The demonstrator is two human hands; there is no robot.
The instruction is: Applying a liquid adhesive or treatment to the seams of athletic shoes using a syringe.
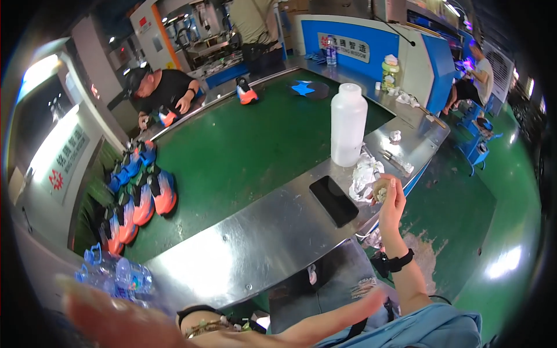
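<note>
Our blurred left hand [110, 322] hangs spread; our right hand [392, 200] pinches a wad [380, 189] at the bench's [261, 243] right edge, wiping next.

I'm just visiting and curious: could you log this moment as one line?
right hand: holds small roundish wad over steel bench edge | left hand: blurred, near water bottles | nearby: phone, white bottle

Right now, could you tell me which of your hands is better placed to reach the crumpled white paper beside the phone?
The right hand. It is raised at the metal table's edge, holding a small roundish object right beside the crumpled white paper and black phone. The left hand is blurred, low at the near-left, by plastic water bottles.
</note>
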